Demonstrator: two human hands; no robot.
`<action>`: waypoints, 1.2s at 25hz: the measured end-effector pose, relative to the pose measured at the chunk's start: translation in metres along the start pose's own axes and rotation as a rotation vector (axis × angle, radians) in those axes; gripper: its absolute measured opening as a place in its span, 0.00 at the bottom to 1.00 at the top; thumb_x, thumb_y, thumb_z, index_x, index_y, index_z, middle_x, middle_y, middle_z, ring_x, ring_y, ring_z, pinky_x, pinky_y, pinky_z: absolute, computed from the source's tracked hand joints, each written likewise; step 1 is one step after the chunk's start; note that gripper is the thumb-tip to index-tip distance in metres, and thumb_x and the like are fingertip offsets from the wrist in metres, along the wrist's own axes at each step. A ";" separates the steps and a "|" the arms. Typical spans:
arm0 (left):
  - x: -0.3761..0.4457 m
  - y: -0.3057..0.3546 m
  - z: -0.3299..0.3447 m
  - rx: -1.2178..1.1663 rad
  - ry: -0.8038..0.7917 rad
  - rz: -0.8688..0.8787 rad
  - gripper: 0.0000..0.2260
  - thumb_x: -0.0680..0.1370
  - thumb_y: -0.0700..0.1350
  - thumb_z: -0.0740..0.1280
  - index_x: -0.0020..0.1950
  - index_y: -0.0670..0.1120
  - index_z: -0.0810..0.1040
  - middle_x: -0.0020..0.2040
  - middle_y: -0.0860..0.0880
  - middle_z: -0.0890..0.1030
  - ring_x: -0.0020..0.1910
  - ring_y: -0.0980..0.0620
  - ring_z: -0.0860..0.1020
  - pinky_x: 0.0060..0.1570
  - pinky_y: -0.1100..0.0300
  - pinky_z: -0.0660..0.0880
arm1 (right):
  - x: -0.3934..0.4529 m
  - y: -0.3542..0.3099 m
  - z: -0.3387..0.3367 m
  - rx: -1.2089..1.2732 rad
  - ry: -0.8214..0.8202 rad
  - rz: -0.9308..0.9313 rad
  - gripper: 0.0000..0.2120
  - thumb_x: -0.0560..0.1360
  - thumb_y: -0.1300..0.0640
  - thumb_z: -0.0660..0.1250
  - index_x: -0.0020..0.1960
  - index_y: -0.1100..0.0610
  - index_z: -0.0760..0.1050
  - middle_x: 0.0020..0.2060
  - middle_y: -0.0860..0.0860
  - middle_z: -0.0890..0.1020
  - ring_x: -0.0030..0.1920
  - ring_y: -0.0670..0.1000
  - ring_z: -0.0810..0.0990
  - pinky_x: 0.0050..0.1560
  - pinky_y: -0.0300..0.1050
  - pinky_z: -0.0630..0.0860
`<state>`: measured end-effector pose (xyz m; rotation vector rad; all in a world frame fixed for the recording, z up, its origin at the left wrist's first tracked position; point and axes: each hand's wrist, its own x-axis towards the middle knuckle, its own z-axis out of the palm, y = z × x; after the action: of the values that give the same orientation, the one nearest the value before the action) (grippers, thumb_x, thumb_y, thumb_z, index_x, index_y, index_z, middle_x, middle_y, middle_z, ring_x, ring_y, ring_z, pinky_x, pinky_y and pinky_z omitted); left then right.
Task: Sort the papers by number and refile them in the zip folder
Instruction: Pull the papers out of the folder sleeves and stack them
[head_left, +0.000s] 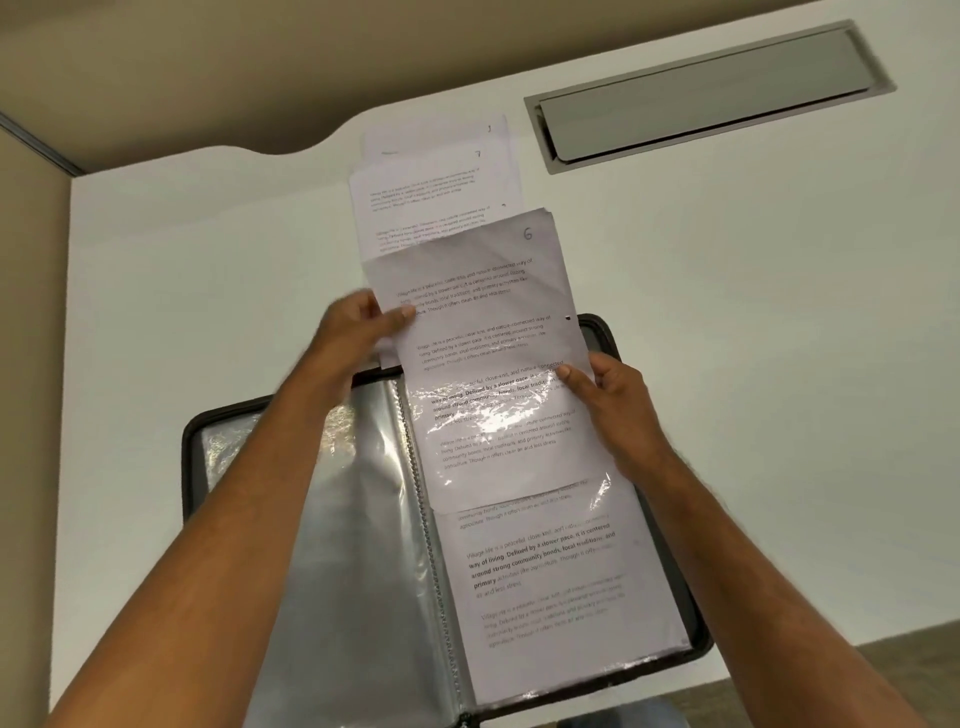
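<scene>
The sheet marked 6 is pinched by the left hand and right hand over the open zip folder, loose papers lying beyond on the white table near a cable hatch.

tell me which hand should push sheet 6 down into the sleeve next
Left, probably. The left hand pinches sheet 6 high on its free upper edge, while the right hand holds it at the sleeve mouth.

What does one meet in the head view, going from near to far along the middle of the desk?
Zip folder lying open with a filed sheet in its right sleeve → sheet marked 6, half in the sleeve, held by left hand and right hand → pile of loose papers → desk edge.
</scene>
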<state>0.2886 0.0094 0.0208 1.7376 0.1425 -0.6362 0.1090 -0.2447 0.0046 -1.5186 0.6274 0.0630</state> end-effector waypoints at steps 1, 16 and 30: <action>-0.006 -0.009 -0.005 0.099 -0.073 -0.028 0.18 0.73 0.47 0.78 0.60 0.42 0.82 0.57 0.47 0.86 0.59 0.44 0.83 0.58 0.54 0.81 | 0.000 0.000 0.000 0.001 -0.001 0.001 0.04 0.82 0.54 0.70 0.55 0.50 0.84 0.45 0.44 0.88 0.44 0.44 0.86 0.42 0.38 0.80; 0.090 0.020 -0.014 0.239 0.405 0.231 0.09 0.79 0.45 0.72 0.49 0.39 0.82 0.48 0.45 0.85 0.43 0.52 0.80 0.46 0.55 0.80 | 0.006 0.007 -0.002 0.182 -0.040 0.050 0.09 0.82 0.61 0.69 0.61 0.60 0.81 0.47 0.59 0.87 0.47 0.59 0.88 0.53 0.48 0.85; 0.019 -0.018 0.017 0.937 0.435 0.270 0.27 0.82 0.59 0.63 0.79 0.50 0.64 0.76 0.46 0.65 0.75 0.43 0.62 0.72 0.43 0.57 | -0.002 -0.010 -0.004 0.040 -0.061 0.141 0.10 0.82 0.58 0.69 0.62 0.58 0.80 0.49 0.56 0.88 0.48 0.57 0.88 0.50 0.48 0.86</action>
<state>0.2914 -0.0062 -0.0065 2.7267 -0.1166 -0.0861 0.1105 -0.2488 0.0150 -1.4271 0.6818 0.2026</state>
